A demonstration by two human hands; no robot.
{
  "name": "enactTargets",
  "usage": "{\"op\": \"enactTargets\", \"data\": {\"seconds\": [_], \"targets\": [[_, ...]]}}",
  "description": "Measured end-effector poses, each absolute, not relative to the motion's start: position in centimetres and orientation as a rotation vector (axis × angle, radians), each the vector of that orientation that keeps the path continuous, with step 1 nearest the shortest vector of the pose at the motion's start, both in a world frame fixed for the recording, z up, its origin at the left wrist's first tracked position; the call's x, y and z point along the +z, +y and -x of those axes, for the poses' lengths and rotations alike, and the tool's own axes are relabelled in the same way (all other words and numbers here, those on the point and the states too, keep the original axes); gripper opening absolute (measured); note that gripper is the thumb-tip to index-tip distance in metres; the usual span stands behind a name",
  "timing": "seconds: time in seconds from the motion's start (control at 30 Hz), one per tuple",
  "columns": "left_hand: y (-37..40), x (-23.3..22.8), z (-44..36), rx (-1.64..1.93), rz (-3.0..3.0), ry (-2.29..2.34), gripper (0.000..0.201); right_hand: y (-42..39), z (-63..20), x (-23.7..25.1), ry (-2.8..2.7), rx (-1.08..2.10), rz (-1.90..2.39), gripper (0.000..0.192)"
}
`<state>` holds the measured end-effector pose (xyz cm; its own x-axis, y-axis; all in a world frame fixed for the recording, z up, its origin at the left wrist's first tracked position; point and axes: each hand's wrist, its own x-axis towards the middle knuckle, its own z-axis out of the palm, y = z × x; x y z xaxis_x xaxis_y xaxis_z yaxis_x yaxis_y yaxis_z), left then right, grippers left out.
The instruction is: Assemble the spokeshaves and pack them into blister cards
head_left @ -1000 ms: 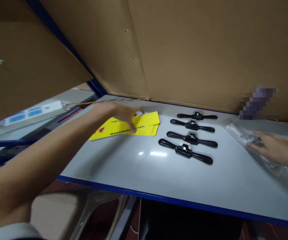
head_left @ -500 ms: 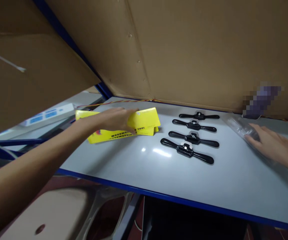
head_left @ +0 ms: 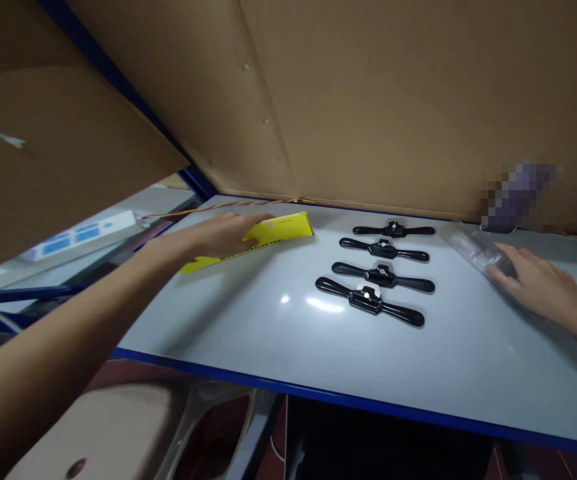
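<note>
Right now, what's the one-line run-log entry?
left hand: holding yellow printed cardboard; right hand: touching clear plastic packaging; four black spokeshaves: lying on table

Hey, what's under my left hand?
Under your left hand is yellow cardboard, with its right end showing. The hand covers part of its face, so any print there is hidden, as is whatever lies beneath the cardboard.
</note>
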<state>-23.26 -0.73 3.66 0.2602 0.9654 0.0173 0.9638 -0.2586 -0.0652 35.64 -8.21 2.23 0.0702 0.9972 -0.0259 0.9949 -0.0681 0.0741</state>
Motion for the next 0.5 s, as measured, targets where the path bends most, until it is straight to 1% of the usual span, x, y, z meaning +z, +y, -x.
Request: {"op": "enactTargets", "data": {"seconds": [0.1, 0.13, 0.2, 0.27, 0.3, 0.4, 0.5], "targets": [[-0.4, 4.3, 23.0, 0.335, 2.399, -1.901, 0.066, -8.3, -35.6, 2.1, 2.083, 0.041, -2.252, 0.072], [-0.4, 4.3, 22.8, 0.312, 2.372, -1.874, 0.064, -8.3, -35.6, 2.1, 2.076, 0.043, -2.257, 0.073], [-0.6, 3.6, 22.4, 0.147, 2.356, -1.776, 0.061, -8.3, -35.7, 1.9, 2.076, 0.050, -2.266, 0.073], [-0.7, 1.9, 22.2, -0.023, 2.415, -1.698, 0.058, -8.3, -35.7, 1.9, 2.090, 0.058, -2.263, 0.072], [-0.6, 0.9, 22.3, -0.051, 2.473, -1.696, 0.058, -8.3, -35.7, 1.9, 2.092, 0.062, -2.262, 0.071], [-0.1, -1.6, 22.8, -0.123, 2.679, -1.811, 0.067, -8.3, -35.6, 2.2, 2.053, 0.076, -2.271, 0.069], [0.8, -2.1, 23.0, -0.190, 2.743, -1.847, 0.073, -8.3, -35.7, 2.7, 1.999, 0.067, -2.295, 0.067]]}}
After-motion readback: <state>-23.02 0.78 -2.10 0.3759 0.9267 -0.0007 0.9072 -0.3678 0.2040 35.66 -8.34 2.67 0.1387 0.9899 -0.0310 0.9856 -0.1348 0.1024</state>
